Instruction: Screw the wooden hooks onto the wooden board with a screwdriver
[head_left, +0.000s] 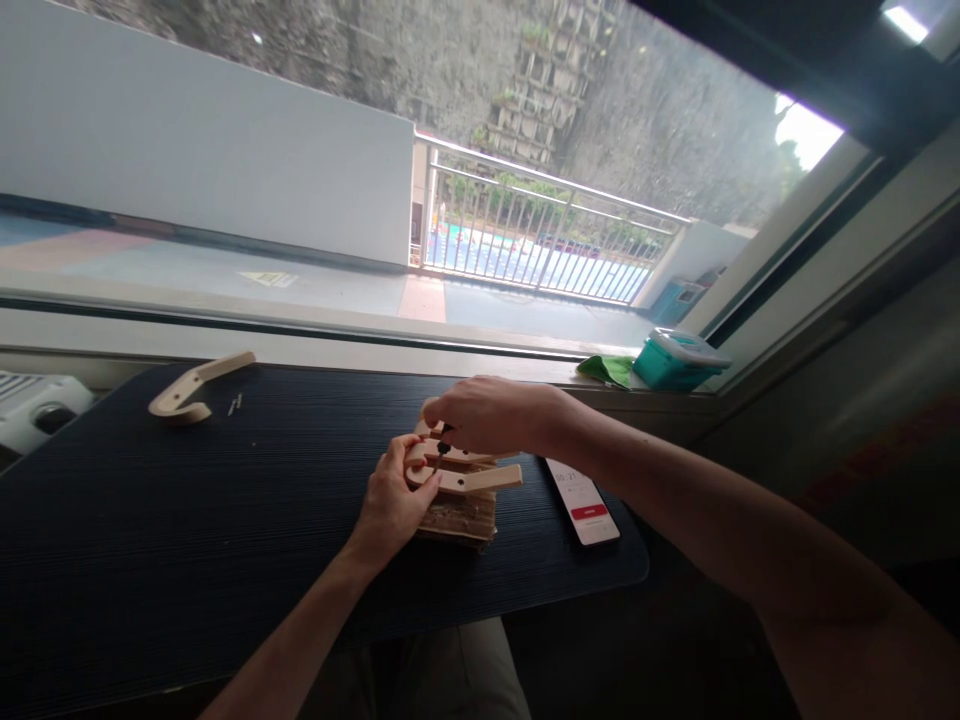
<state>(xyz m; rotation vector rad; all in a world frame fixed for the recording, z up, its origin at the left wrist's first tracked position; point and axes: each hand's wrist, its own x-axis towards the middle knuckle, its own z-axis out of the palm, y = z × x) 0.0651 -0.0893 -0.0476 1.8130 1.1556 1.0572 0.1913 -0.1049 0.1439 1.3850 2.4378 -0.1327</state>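
My right hand (484, 412) is closed around a screwdriver (442, 450), whose shaft points down at the nearest pale wooden hook (487, 481). That hook lies across a rough block of wood (459, 521) on the dark table. My left hand (390, 495) grips the curved end of the same hook, thumb near the screwdriver's tip. More pale wooden hooks sit on the block behind it, partly hidden by my right hand. A dark hole or screw head shows in the nearest hook.
A loose wooden hook (196, 385) and a few small screws (236, 404) lie at the table's back left. To the right rests a phone (589, 508) near the table's corner. A teal box (677, 362) and green cloth (611, 371) stand by the window.
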